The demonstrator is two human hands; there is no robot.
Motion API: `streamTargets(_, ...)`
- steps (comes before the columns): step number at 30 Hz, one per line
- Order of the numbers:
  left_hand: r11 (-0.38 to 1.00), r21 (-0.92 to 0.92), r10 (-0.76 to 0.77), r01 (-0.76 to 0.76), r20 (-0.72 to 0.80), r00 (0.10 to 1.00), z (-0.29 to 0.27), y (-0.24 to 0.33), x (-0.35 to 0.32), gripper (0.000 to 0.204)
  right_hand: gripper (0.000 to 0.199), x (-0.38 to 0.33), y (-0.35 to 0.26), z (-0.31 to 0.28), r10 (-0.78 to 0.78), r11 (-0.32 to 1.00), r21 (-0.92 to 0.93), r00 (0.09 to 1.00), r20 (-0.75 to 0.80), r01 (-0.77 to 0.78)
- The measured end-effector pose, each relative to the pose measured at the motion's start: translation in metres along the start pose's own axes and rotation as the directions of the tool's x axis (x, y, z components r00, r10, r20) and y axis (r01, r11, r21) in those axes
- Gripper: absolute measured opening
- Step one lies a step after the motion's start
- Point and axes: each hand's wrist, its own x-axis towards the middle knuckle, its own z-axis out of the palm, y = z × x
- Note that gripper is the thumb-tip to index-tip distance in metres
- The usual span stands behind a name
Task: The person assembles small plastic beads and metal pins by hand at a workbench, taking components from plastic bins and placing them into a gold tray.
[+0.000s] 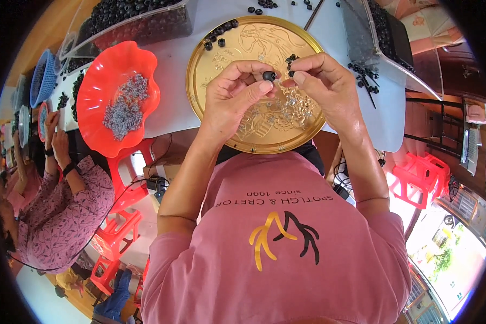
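Observation:
My left hand (pixel 229 97) pinches a round black piece (pixel 269 76), like a small wheel or cap, between thumb and fingers. Facing it, my right hand (pixel 332 89) has its thumb and forefinger pressed together on a smaller black piece (pixel 291 73), whose kind is too small to make out. Both hands are held close together above a round gold tray (pixel 202 81) with raised patterns. Several round black pieces (pixel 221 42) lie along the tray's far left rim. Small shiny clear bits (pixel 299 105) are scattered on the tray below my hands.
Left of the tray, a red scalloped bowl (pixel 89 100) holds many small grey, shiny pieces. Clear bins (pixel 167 24) of black parts stand at the far left and far right. Loose black pieces (pixel 364 75) lie to the right. Another person (pixel 65 216) sits at the left.

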Motion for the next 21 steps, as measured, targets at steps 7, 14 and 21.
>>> streamTargets(7, 0.997, 0.006, -0.073, 0.074, -0.05, 0.996, 0.005, 0.0, 0.0, 0.029, 0.014, -0.002, -0.009, 0.012, -0.113, 0.993, -0.037, 0.994, 0.005, 0.113)
streamTargets(14, 0.995, -0.038, -0.098, 0.096, -0.063, 0.993, 0.008, -0.002, 0.001, 0.029, 0.014, 0.003, 0.002, 0.016, -0.304, 0.923, -0.239, 0.952, 0.03, 0.302)
streamTargets(21, 0.991, 0.041, -0.12, 0.124, -0.103, 0.987, 0.009, -0.001, -0.001, 0.029, 0.014, 0.006, 0.002, 0.016, -0.363, 0.864, -0.36, 0.931, 0.038, 0.351)
